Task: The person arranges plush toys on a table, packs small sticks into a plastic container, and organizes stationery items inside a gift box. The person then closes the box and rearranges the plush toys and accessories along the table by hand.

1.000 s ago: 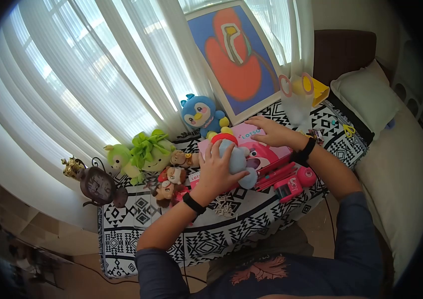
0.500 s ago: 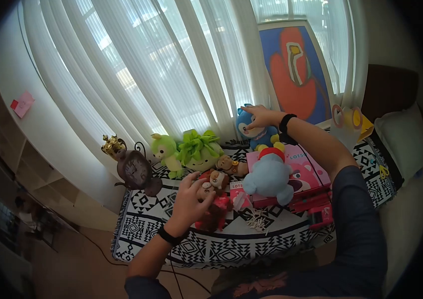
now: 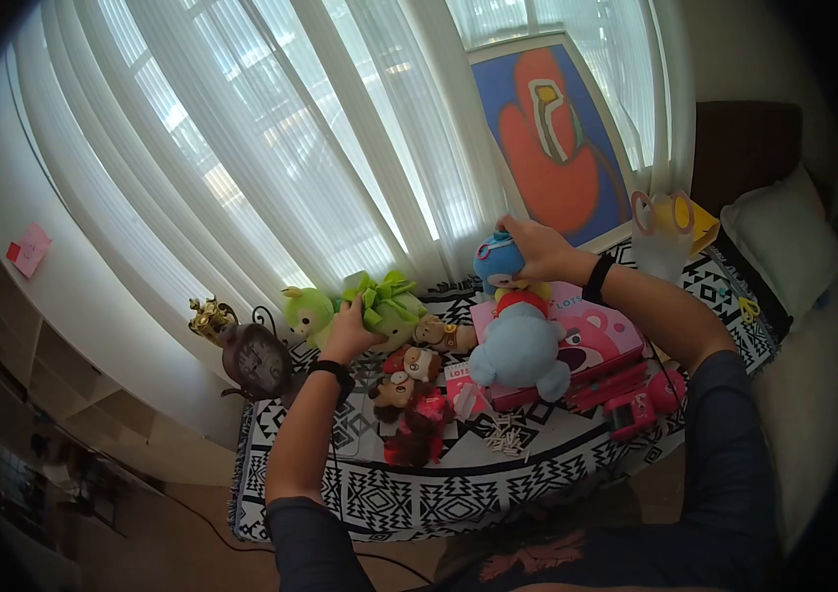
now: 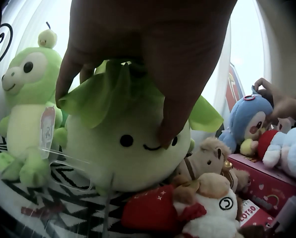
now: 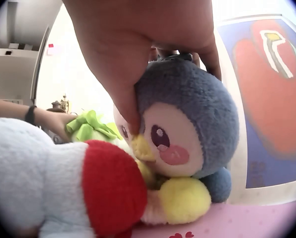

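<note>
My left hand (image 3: 348,335) grips the round green plush (image 4: 113,158) with leafy top from above, thumb on its face and fingers behind the leaves. My right hand (image 3: 544,252) holds the blue penguin plush (image 5: 207,114) by the head, its thumb beside the yellow beak. A pale blue plush (image 3: 522,345) with a red part lies on the pink Lotso box (image 3: 596,331), just in front of the penguin. Left of the leafy plush sits a light green plush (image 4: 31,104) with a small ball on its head.
Small brown plushes (image 3: 397,390) lie in front of the leafy one. White sticks (image 3: 508,434) are scattered near the cloth's front edge. A dark clock (image 3: 256,360) stands at the left. The framed picture (image 3: 557,148) leans against the curtained window behind.
Both hands have left the pale blue plush. My right hand moved back to the penguin; my left passed over the small brown plushes to the leafy green one. The head view has shifted.
</note>
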Motion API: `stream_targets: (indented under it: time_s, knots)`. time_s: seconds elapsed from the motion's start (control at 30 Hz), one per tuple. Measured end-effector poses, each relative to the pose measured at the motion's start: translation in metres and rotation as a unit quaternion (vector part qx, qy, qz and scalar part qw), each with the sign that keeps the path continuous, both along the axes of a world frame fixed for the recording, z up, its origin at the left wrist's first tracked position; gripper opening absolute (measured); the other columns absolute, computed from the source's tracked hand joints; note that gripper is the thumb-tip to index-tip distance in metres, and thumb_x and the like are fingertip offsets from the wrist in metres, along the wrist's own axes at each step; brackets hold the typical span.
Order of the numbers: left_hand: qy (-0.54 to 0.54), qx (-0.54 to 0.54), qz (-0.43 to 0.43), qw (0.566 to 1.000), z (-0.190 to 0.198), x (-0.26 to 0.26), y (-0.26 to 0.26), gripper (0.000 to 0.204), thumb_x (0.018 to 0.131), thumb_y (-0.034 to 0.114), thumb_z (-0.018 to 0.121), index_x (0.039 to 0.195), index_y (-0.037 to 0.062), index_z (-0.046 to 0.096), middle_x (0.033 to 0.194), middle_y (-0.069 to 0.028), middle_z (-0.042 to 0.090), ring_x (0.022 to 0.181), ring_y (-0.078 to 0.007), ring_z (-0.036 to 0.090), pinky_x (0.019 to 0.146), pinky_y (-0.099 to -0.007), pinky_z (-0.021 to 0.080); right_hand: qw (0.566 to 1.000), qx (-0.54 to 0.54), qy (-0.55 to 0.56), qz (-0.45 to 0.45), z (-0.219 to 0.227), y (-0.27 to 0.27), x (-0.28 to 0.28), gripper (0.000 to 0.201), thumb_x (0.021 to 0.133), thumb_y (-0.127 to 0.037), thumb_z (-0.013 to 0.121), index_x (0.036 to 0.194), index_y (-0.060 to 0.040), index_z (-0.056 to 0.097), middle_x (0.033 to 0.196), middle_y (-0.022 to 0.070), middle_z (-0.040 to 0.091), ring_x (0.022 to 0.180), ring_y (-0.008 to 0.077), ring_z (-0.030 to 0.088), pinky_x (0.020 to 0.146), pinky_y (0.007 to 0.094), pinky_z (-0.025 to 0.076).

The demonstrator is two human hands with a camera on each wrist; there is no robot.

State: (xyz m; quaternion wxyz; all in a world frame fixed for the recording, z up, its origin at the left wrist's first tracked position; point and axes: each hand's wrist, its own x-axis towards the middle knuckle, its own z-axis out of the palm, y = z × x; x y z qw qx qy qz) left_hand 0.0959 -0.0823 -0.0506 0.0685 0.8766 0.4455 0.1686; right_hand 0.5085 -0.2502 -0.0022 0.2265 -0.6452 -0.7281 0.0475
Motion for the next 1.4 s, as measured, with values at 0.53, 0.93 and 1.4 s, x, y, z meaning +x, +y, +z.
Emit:
stream_targets:
  time_s: [0.53, 0.93, 1.4]
  knots:
    - [-0.099, 0.269, -0.154, 0.946, 0.036, 0.036, -0.139, 0.019, 0.081, 0.008, 0.074, 0.098, 0.0010, 0.068, 0.097, -0.0171, 0.067, 0.098, -0.0431, 0.061, 0.080, -0.0506, 0.052, 0.961, 0.267, -0.055, -0.049, -0.052, -0.220, 0.030, 0.062, 0.062, -0.004, 0.088, 0.115, -0.0078, 0.058, 0.134, 0.0163, 0.056, 0.132, 0.0434, 0.052, 0.113, 0.0533, 0.045]
    - [-0.068, 0.171, -0.191, 0.964, -0.006, 0.023, -0.214, 0.029, 0.076, 0.022, 0.084, 0.093, 0.0040, 0.070, 0.087, -0.0116, 0.069, 0.092, -0.0362, 0.065, 0.078, -0.0466, 0.055, 0.995, 0.087, -0.002, 0.052, -0.041, -0.219, 0.018, 0.048, 0.071, -0.004, 0.077, 0.116, -0.0059, 0.061, 0.147, 0.0184, 0.051, 0.146, 0.0448, 0.042, 0.126, 0.0597, 0.028]
    - [-0.232, 0.060, 0.067, 0.969, 0.028, -0.042, -0.101, 0.037, 0.094, 0.030, 0.077, 0.118, 0.0012, 0.075, 0.075, -0.0099, 0.069, 0.067, -0.0231, 0.070, 0.066, -0.0336, 0.054, 0.996, 0.064, -0.032, 0.048, -0.029, -0.230, 0.012, 0.066, 0.072, -0.033, 0.091, 0.129, -0.0108, 0.067, 0.158, 0.0133, 0.050, 0.158, 0.0410, 0.032, 0.131, 0.0634, 0.013]
